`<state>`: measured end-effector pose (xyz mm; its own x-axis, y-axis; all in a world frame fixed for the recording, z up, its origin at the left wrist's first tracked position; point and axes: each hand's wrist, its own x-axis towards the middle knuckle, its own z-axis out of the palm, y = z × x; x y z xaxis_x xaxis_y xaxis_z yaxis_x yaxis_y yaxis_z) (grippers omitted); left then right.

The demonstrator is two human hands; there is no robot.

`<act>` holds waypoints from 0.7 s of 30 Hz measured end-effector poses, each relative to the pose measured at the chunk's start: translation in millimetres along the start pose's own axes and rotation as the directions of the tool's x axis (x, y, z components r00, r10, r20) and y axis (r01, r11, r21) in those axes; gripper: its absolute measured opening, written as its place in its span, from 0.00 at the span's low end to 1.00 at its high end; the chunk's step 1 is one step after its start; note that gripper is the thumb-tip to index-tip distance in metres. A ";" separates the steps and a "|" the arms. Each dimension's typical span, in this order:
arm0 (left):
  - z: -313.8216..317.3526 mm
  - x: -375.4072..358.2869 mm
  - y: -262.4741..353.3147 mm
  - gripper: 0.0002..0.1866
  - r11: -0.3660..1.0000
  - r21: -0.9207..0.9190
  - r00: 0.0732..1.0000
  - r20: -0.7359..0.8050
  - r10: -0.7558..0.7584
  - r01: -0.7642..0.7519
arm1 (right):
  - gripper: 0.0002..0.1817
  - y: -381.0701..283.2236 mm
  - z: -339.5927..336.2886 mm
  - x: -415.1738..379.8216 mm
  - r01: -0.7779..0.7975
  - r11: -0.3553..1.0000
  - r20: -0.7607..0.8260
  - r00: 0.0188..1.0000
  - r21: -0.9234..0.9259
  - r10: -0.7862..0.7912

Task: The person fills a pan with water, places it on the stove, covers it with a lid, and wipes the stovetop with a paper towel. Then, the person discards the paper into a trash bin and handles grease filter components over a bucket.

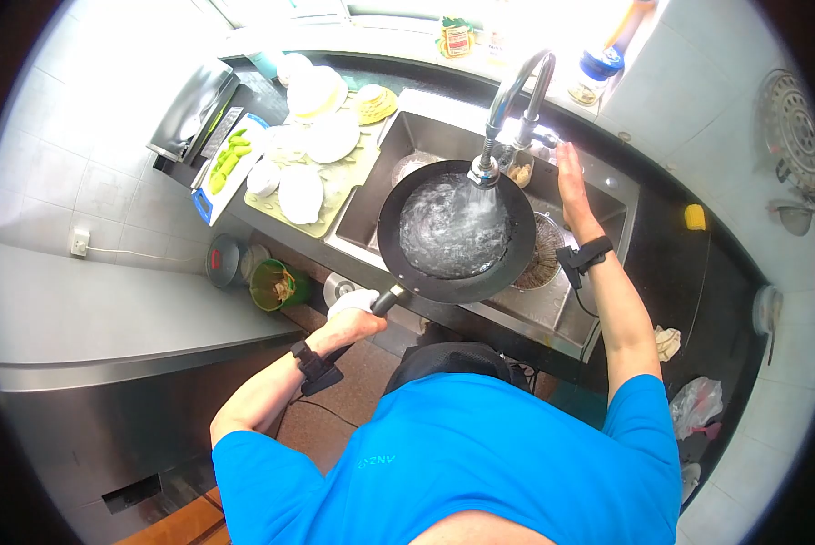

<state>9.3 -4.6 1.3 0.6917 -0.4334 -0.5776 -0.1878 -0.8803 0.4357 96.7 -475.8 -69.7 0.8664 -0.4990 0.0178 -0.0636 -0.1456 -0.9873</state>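
A black wok (456, 232) is over the double steel sink, with water in it. My left hand (357, 322) is wrapped round its handle, with a white cloth between palm and handle. Water runs from the spray head (484, 171) of the tall faucet (519, 86) into the wok. My right hand (572, 186) is raised at the faucet's lever, its fingers stretched out; whether they touch the lever is hard to tell. Below the wok's right side a wire strainer (546, 254) lies in the right basin.
White dishes (300, 193) stand on a green mat left of the sink (598, 300). Farther left, a white board (244, 173) holds green peppers. A green bin (278, 285) is on the floor. Corn (695, 217), a cloth (667, 343) and a plastic bag (695, 404) lie on the right counter.
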 end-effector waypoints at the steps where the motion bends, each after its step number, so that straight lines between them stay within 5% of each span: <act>1: 1.8 0.6 -1.9 0.11 1.000 0.005 1.000 -0.005 -0.001 0.001 | 0.47 -0.4 0.2 0.1 0.001 1.000 0.000 1.000 0.000 -0.001; 21: 4.7 -1.9 0.9 0.11 1.000 0.019 0.999 -0.043 -0.004 0.005 | 0.45 -3.2 13.1 0.1 -0.014 0.999 -0.017 1.000 0.040 0.015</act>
<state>4.6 -5.4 -0.5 0.7221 -0.4213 -0.5487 -0.1980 -0.8859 0.4196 103.4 -464.2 -68.7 0.8568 -0.5156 0.0060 -0.0559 -0.1044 -0.9930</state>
